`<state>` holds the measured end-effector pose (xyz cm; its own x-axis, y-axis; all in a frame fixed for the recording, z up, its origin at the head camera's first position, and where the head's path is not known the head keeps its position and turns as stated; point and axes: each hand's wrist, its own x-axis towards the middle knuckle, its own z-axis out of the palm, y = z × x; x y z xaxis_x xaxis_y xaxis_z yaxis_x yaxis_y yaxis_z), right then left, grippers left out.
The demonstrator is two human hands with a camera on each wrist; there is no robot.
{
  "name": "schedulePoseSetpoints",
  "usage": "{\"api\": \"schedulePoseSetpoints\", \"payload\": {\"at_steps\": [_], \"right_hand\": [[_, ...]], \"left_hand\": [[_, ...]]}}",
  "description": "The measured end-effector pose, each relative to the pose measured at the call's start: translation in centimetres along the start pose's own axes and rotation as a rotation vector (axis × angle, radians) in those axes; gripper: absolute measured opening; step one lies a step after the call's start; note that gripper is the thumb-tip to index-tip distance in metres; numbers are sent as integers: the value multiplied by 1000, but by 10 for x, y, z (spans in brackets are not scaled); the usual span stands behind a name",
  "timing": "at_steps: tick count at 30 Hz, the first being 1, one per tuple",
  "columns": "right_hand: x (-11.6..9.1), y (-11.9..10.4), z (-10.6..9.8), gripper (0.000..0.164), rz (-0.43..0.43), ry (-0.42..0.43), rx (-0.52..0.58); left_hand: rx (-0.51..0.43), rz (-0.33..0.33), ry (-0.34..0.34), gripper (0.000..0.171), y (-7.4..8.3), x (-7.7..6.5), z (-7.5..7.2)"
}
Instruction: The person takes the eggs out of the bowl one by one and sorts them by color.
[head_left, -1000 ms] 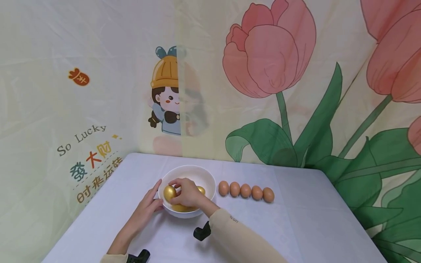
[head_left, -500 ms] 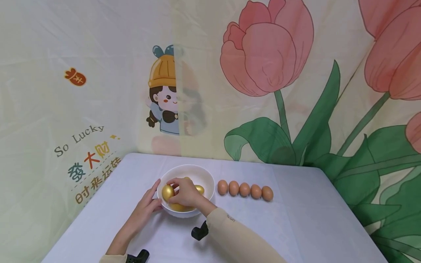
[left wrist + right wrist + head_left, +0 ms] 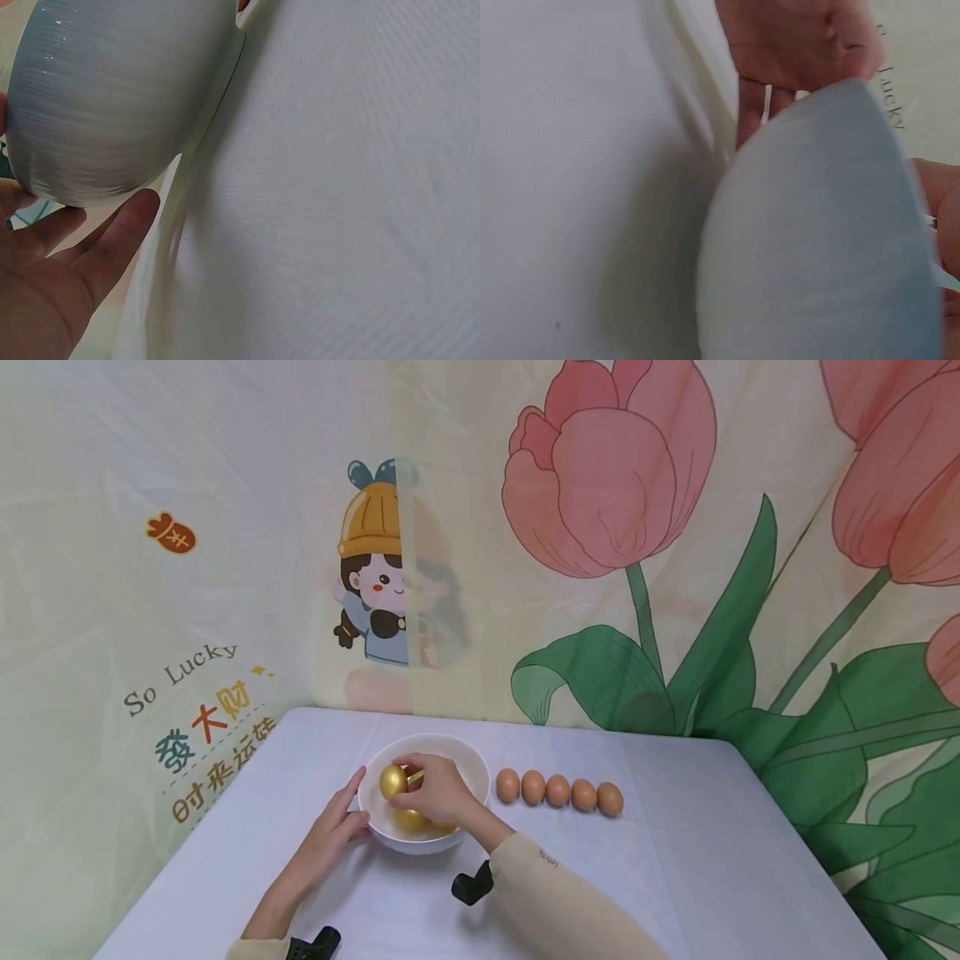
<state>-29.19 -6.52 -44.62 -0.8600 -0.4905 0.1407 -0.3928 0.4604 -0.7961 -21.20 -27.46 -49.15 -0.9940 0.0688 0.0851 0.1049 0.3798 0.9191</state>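
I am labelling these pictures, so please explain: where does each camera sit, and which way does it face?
Head: worn on the head, facing forward and down at the white bowl, golden egg and brown eggs; left hand, right hand and sleeves show.
Left wrist: on that wrist, facing the bowl's outside; the left hand shows.
Right wrist: on that wrist, facing the bowl's outside; parts of two hands show.
Shared: both wrist views show the bowl.

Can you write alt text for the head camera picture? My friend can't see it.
A right hand pinches a golden egg at a white bowl with other golden eggs inside, while the left hand touches the bowl's side. Five brown eggs line up on the white table, before a pink tulip backdrop.
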Motion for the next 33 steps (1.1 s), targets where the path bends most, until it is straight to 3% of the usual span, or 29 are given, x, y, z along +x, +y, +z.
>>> {"api": "schedulePoseSetpoints", "payload": {"at_steps": [9, 16, 23, 33], "right_hand": [[-31, -5, -59, 57, 32, 45, 62], [-65, 7, -95, 57, 62, 130, 81], [-84, 24, -105, 59, 123, 217, 83], [-96, 51, -109, 59, 204, 359, 139]], "left_hand": [[34, -10, 14, 72, 1, 2, 2], [53, -16, 14, 72, 4, 0, 1], [48, -32, 4, 71, 5, 0, 0], [38, -15, 2, 70, 5, 1, 0]]}}
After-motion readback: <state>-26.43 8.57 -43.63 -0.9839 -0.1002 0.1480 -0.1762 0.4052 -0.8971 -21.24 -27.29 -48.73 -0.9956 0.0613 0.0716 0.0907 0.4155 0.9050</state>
